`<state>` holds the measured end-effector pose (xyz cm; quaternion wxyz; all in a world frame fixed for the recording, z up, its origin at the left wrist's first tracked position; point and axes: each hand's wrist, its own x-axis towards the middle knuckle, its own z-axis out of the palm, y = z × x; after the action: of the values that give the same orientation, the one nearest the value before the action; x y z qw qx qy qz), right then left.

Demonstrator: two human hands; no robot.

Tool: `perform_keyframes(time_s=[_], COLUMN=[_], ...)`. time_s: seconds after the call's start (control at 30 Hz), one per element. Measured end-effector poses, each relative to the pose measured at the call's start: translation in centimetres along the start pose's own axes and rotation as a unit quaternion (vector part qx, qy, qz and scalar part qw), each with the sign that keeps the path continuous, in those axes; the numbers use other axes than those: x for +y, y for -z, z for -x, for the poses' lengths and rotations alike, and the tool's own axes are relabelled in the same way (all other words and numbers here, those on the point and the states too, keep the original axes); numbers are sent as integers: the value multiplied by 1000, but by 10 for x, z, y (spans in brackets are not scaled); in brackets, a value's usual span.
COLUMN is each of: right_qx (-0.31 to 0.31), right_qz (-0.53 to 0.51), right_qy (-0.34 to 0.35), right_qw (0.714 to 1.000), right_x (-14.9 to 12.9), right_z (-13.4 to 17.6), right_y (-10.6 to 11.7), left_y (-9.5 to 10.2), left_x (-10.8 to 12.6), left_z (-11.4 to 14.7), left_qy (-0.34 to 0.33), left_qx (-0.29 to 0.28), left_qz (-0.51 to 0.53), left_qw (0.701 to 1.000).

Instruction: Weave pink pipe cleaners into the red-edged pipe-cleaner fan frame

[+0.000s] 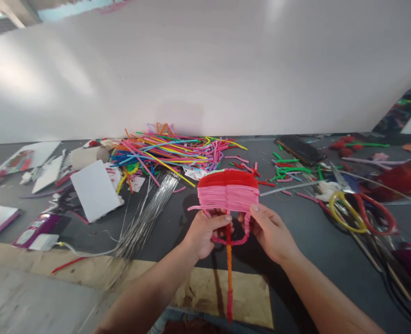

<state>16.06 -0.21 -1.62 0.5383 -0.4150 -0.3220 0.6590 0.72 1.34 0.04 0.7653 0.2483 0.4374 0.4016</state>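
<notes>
Below centre of frame — pinching a pink-and-red craft piece [228, 191] with left hand [204, 233] near its stem [229, 265] — right hand [271, 232] at its edge

Bare hands: I count two, left hand [202, 234] and right hand [273, 232]
Pink-and-red fuzzy-stem panel [228, 190]: one
Red-and-yellow-handled metal scissors [360, 204]: one pair
Black rectangular phone [301, 150]: one
Beige cylindrical roll [85, 157]: one
Thin silver wires [146, 213]: one bundle, strands uncountable for me
Multicoloured fuzzy stems [170, 150]: one big heap, too overlapped to count
</notes>
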Motion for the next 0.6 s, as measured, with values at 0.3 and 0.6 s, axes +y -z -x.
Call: perform_keyframes(time_s=[0.3, 0.6], right_qx=[-20, -18], right_qz=[78, 57], right_qy=[8, -13], right_qw=[997, 998], right_x=[-14, -6], right_z=[-1, -4], right_y=[7, 8], left_y=[2, 3], left_x=[5, 3], left_z=[0, -1], left_qy=[-16, -101], left_qx=[14, 3], left_qz=[-6, -42], left_qw=[1000, 994])
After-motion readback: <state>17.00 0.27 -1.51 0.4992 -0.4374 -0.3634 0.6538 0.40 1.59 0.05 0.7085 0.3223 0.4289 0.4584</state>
